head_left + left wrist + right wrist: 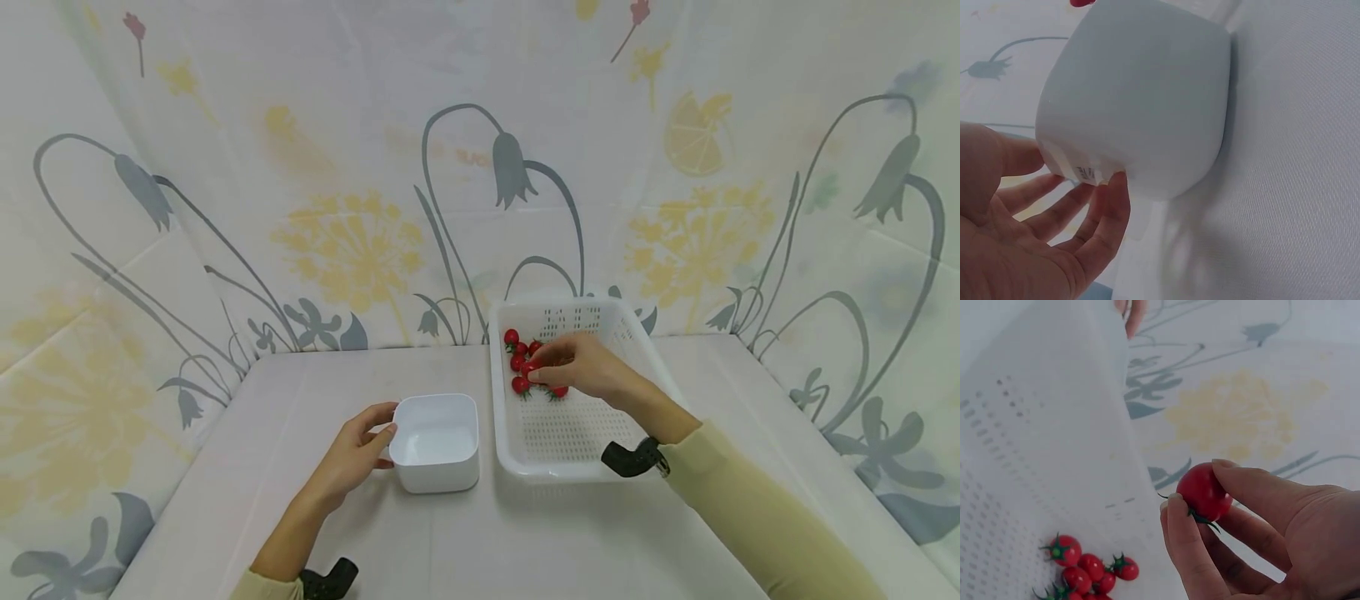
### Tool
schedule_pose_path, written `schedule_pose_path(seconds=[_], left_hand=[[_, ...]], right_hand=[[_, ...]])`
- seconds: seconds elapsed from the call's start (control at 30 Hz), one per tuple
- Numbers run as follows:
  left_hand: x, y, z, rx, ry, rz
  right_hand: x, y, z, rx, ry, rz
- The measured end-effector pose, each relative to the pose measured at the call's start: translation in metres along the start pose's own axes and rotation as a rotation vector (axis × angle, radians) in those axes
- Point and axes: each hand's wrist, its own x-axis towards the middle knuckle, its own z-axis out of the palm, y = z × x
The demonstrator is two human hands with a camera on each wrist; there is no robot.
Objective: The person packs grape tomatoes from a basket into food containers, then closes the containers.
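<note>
In the head view, my left hand (pixel 360 446) rests its fingertips against the left side of a white square tub (pixel 437 477). The left wrist view shows spread fingers (pixel 1110 219) on the tub's outer wall (pixel 1138 94), near a small printed label (pixel 1085 173). My right hand (pixel 588 367) is over a white perforated basket (pixel 660 358), pinching a red cherry tomato (pixel 1204 490) between thumb and fingertips. Its green stem points down past the fingers. Several more cherry tomatoes (pixel 1079 579) lie in the basket below that hand.
Tub and basket stand side by side on a white-covered table (pixel 442 550), a narrow gap between them. Behind rises a flower-patterned cloth (pixel 480 233). Black wrist mounts (pixel 632 458) are strapped at both wrists.
</note>
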Motion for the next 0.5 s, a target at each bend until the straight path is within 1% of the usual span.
schedule_pose_path(seconds=[0.23,0.37,0.5], left_hand=[[0.0,-0.001,0.0,-0.003,0.0,-0.005],[0.0,-0.001,0.0,-0.006,0.005,-0.009],[0.0,-0.001,0.0,-0.005,0.008,-0.009]], right_hand=[[-0.001,-0.012,0.023,0.02,-0.008,-0.056],[-0.001,-0.016,0.035,0.045,-0.022,-0.068],[0.0,-0.02,0.049,0.025,-0.013,-0.082]])
